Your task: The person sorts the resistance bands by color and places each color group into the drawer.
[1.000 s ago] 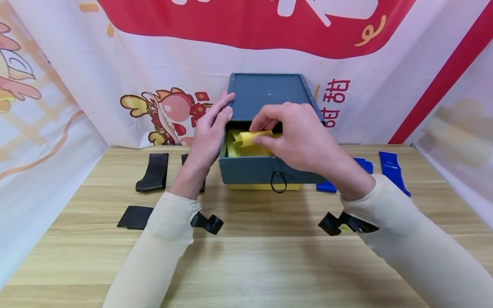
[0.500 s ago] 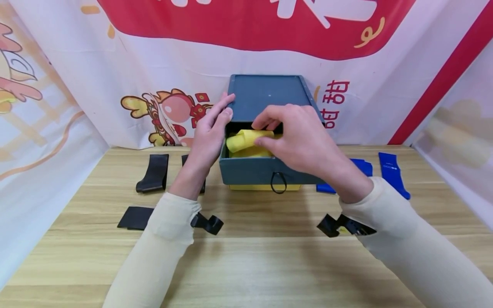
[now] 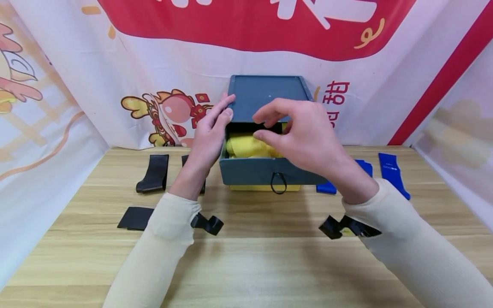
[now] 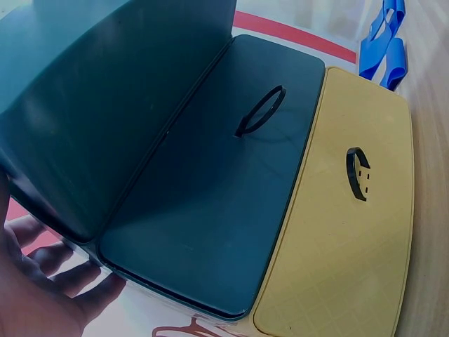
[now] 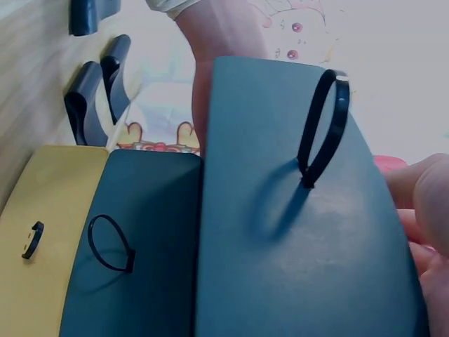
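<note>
A small dark blue drawer cabinet stands at the back of the table, its top drawer pulled out. Inside that drawer lies a rolled, soft yellow band, with more yellow material around it. My right hand hovers over the drawer's right part, thumb and fingers apart and holding nothing. My left hand rests against the cabinet's left side, and its fingers also show there in the left wrist view. Below the pulled-out drawer are a shut blue drawer and a yellow one, each with a black loop pull.
Black bands lie on the table to the left, one flat black band nearer. Blue bands lie on the right. A black strap shows beside each sleeve. Printed cloth hangs behind the cabinet and along both sides.
My right hand has let go of the rolled yellow band, lifting slightly as thumb and fingers spread. The roll has settled lower in the drawer. My left hand has stayed in place.
</note>
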Motion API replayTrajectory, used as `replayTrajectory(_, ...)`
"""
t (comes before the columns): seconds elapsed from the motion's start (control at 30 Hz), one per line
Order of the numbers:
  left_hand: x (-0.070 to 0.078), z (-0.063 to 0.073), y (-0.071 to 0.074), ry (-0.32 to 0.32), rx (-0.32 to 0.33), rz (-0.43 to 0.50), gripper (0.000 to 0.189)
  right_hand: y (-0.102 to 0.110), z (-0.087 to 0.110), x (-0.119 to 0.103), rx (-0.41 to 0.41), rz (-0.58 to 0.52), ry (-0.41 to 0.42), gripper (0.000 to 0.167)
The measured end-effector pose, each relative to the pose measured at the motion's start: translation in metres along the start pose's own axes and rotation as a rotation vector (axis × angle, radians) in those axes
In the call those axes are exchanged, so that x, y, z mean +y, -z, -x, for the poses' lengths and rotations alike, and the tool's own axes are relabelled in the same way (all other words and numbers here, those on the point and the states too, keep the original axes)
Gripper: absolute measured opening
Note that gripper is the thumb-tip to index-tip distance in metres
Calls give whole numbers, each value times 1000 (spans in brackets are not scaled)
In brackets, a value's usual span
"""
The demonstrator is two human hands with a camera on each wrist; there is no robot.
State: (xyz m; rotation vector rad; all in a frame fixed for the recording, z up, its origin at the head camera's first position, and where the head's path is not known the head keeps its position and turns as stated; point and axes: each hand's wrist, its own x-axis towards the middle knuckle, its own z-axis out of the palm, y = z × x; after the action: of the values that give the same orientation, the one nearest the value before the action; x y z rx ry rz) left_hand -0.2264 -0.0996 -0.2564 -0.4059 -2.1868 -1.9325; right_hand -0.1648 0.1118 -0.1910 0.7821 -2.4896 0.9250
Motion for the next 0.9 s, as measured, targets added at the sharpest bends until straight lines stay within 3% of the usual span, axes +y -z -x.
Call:
replayTrajectory(0.27, 0, 0, 0, -5, 4, 4, 45, 3, 23, -6, 190, -88, 75, 27)
replayTrajectory(0.53, -1, 1, -1, -17, -3, 12, 45, -6, 62, -11, 300, -277, -5, 22)
replayTrajectory(0.73, 0, 1, -2, -14, -6, 10, 45, -19, 88, -9, 407, -265, -36, 18)
replayTrajectory(0.9, -1, 0, -1, -18, 0, 10, 45, -30, 100, -3, 403, -238, -109, 13)
